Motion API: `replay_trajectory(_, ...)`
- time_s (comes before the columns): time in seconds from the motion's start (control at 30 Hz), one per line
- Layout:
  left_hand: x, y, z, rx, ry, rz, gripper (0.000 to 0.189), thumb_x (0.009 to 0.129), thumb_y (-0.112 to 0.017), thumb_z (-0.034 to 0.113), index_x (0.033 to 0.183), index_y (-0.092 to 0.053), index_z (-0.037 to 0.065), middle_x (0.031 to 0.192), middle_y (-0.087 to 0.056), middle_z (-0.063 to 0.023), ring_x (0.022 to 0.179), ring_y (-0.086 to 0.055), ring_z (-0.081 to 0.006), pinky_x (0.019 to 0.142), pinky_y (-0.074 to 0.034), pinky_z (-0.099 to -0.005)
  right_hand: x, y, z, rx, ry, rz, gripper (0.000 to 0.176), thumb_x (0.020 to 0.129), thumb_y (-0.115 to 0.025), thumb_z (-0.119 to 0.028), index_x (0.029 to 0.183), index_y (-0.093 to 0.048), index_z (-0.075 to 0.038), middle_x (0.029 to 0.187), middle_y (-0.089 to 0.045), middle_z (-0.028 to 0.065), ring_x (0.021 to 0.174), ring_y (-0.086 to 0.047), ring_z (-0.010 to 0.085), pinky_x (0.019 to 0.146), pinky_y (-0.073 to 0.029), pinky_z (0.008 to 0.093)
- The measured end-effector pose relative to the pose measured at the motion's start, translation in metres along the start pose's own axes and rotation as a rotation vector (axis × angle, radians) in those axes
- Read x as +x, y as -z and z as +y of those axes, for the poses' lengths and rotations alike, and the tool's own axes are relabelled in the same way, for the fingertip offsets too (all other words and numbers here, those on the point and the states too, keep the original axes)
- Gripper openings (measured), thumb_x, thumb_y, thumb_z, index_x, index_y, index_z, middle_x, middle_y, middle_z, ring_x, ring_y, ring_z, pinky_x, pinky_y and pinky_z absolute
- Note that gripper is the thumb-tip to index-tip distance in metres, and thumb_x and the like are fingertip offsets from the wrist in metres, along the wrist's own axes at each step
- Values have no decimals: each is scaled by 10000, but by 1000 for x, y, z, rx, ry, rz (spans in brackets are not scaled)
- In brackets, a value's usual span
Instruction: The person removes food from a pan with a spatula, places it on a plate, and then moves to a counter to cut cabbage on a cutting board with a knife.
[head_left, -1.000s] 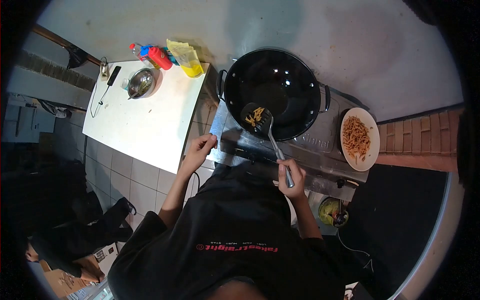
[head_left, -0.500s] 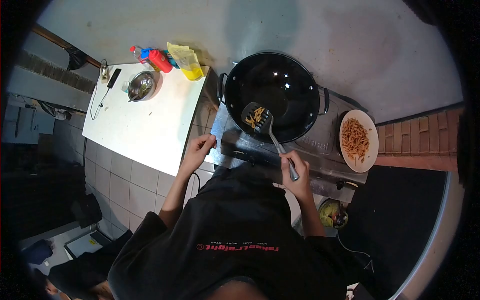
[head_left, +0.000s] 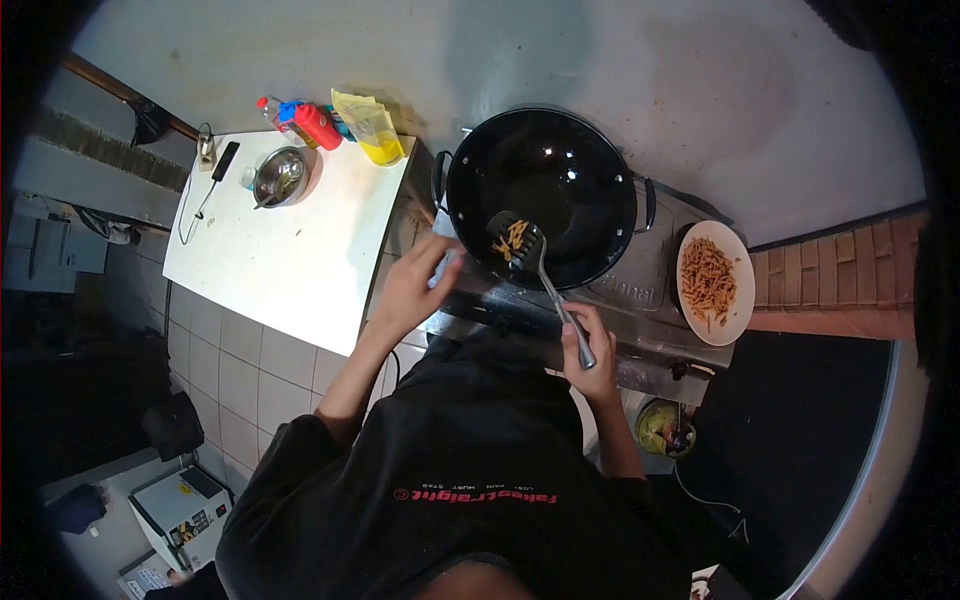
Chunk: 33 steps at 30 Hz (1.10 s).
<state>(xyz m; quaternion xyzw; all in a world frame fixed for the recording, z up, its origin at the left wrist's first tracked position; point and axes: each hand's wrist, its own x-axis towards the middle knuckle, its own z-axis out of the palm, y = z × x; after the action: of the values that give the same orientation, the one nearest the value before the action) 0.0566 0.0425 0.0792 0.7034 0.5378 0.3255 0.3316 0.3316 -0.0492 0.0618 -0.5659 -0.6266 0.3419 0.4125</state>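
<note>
Right hand (head_left: pixel 590 355) clamped around the handle of the slotted spatula (head_left: pixel 556 298); its head, over the near-left part of the wok (head_left: pixel 590 190), bears fried strips (head_left: pixel 512 240). Left hand (head_left: pixel 412 285), raised toward the wok's rim since 0.5 s ago, has thumb and fingers apart; I see nothing held. I judge that 2 hands now attend the wok, strips unreleased. More strips fill the plate (head_left: pixel 747 285) at right.

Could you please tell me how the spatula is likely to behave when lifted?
The spatula would probably stay stiff, judging by its metal-looking shaft. It looks light, being thin and slotted. The food strips seem loose on its head, so might slide off.
</note>
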Motion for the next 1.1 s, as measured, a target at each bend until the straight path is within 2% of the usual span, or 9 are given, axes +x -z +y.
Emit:
replay_trajectory(0.07,18,-11,14,273,-309,45,245,909,-642,138,1151,-612,110,1004,-559,-125,761,-632,-268,669,-528,-338,1,2,-3,-23,-9,-5,246,965,-557,-164,1169,-571,-27,837,-667,182,692,-684,278,659,-501,344)
replay_trajectory(0.17,43,-31,28,410,-302,-99,399,853,-665,128,1244,-599,171,1093,-505,-113,865,-648,-300,700,-568,-382,2,2,-5,5,-28,-15,242,963,-559,-163,1163,-576,-27,848,-671,185,733,-704,284,675,-508,344)
replay_trajectory(0.27,59,-50,20,516,-374,-82,453,828,-684,148,1271,-596,184,1085,-473,-106,928,-639,-273,664,-574,-379,3,2,-3,8,11,6,235,962,-561,-153,1158,-581,-25,854,-673,189,755,-711,293,686,-513,344)
replay_trajectory(0.5,59,-54,5,581,-467,-114,440,816,-690,147,1244,-587,151,1074,-474,-103,960,-630,-264,694,-571,-373,4,3,-9,20,2,17,219,956,-562,-131,1145,-595,-26,863,-672,198,770,-714,323,690,-517,347)
replay_trajectory(0.57,55,-50,12,512,-446,-56,381,801,-703,146,1168,-610,97,1092,-487,-119,961,-619,-272,690,-563,-372,4,2,-7,14,30,30,221,955,-565,-132,1147,-594,-26,859,-672,194,774,-716,320,688,-515,346)
replay_trajectory(0.67,51,-43,19,433,-356,-23,370,821,-680,124,1180,-589,120,1056,-477,-104,940,-634,-280,706,-567,-383,5,1,-3,5,59,41,221,956,-565,-131,1148,-595,-27,858,-674,188,768,-717,314,684,-513,344)
replay_trajectory(0.87,53,-44,12,493,-380,-86,423,818,-688,124,1230,-594,123,1060,-468,-108,942,-629,-280,705,-572,-386,5,5,-11,15,-35,-24,214,953,-565,-125,1141,-594,-27,902,-687,192,763,-718,312,693,-516,347)
replay_trajectory(0.97,53,-50,5,532,-383,-103,438,822,-689,129,1251,-599,122,1069,-467,-113,971,-620,-276,706,-573,-382,5,2,-8,4,11,14,211,951,-568,-122,1137,-593,-25,924,-696,187,761,-716,314,692,-516,352)
replay_trajectory(1.1,52,-51,-2,543,-387,-121,376,818,-687,126,1185,-609,97,1069,-466,-117,999,-609,-270,697,-570,-379,4,1,-7,15,25,30,212,951,-566,-121,1137,-592,-23,932,-700,182,768,-717,316,691,-518,354)
